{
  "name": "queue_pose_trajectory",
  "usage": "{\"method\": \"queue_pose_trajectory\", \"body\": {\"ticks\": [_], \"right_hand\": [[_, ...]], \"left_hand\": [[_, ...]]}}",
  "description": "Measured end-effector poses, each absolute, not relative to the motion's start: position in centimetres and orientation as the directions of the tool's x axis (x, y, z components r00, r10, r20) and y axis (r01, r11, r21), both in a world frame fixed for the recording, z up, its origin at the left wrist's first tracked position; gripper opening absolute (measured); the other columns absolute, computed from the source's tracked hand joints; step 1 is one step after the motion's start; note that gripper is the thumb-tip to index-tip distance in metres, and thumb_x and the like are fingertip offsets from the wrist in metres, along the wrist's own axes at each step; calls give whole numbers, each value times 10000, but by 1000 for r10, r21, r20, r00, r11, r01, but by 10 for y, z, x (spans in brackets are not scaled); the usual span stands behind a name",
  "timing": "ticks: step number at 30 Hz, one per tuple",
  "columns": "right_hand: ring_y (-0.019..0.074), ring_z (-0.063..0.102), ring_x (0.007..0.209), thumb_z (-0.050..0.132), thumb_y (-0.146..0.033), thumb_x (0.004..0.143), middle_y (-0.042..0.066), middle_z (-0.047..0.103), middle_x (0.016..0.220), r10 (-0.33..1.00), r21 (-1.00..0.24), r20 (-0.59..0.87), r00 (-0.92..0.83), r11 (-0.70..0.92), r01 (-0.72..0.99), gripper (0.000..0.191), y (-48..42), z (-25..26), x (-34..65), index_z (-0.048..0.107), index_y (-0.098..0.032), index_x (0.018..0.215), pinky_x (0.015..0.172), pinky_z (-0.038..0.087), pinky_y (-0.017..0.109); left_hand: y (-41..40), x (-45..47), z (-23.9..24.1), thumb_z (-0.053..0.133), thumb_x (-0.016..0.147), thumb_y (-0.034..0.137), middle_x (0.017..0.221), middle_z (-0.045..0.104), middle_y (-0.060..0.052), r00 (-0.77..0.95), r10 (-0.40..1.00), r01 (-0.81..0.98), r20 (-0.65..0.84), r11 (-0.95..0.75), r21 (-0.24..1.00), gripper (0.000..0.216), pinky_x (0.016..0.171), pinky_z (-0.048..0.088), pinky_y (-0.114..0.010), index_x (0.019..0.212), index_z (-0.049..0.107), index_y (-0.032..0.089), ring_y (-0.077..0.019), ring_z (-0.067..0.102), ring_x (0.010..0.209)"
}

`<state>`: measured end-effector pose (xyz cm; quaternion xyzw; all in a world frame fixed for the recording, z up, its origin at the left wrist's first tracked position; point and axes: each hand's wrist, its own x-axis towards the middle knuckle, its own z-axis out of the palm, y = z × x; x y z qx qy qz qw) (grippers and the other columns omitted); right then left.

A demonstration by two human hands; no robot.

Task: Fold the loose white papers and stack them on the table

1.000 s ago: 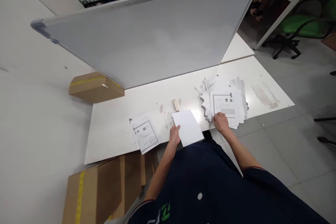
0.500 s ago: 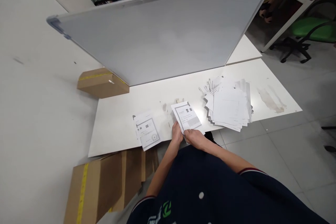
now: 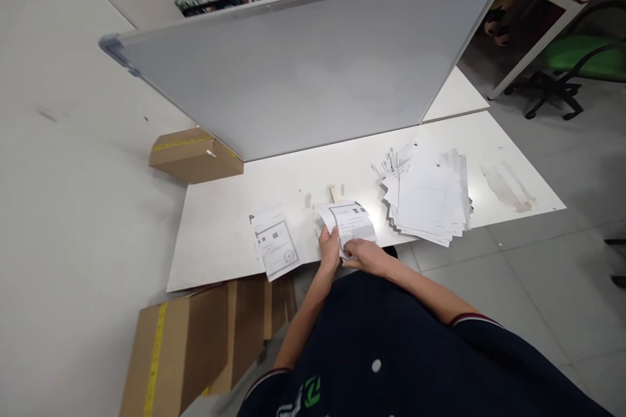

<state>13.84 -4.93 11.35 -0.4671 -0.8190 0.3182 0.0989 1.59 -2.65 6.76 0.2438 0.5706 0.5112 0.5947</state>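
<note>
- A large whiteboard [image 3: 313,65] leans tilted over the back of the counter [image 3: 225,234], its lower edge resting on the surface, so only a front strip is left for the papers.
- Flattened cardboard [image 3: 195,345] lies on the floor below the counter's near edge; a closed box [image 3: 195,156] sits at its far left corner.
- A loose, fanned stack of sheets [image 3: 428,199] lies to the right, within reach.
- A small pile of printed forms [image 3: 274,244] lies to the left, apart from the stack.
- Between them, the printed sheet [image 3: 349,221] curls upward, held at the near edge.
- The left hand [image 3: 330,249] grips its left corner; the right hand [image 3: 364,254] closes on its lower edge.
</note>
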Motion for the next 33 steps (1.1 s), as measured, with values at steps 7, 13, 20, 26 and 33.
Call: {"method": "queue_pose_trajectory", "body": {"ticks": [7,13,20,26,33], "right_hand": [[191,541,838,440,-508,754,88,582,954,942,-877,-299,153,-335,344,398,-6,102,198,526,-175,954,702,422,329],[166,563,797,560,-401,699,40,627,856,951,-939,-285,-125,-302,-163,344,3,96,183,534,-187,967,705,430,297],[156,537,726,545,-372,718,9,596,764,989,-991,-136,-65,-137,-5,224,2,100,162,563,-186,841,689,419,284],[146,505,706,523,-373,727,-3,550,738,995,-994,-88,-54,-84,73,204,5,105,159,518,-199,834,658,405,265],[133,476,683,506,-349,726,-8,517,720,997,-998,-45,-68,-42,51,157,8,104,158,475,-204,777,645,380,250]], "left_hand": [[-24,-9,92,569,719,372,1113,573,-81,21,968,-297,-249,243,923,434,868,404,-354,1108,498,192,-205,534,1012],[-20,-15,93,540,746,366,1091,566,-91,67,983,-66,-169,173,983,400,892,388,-348,1093,491,172,-196,511,1034],[-17,-16,100,471,787,404,896,577,-48,-185,981,79,-66,81,994,263,740,434,-273,935,469,186,-144,557,834],[-17,-14,95,419,811,406,865,574,-40,-220,975,94,-36,58,994,255,761,409,-275,888,512,181,-145,534,832],[-16,-17,88,416,814,396,872,558,-46,-209,977,168,41,-5,986,251,804,385,-285,911,512,185,-155,520,858]]}}
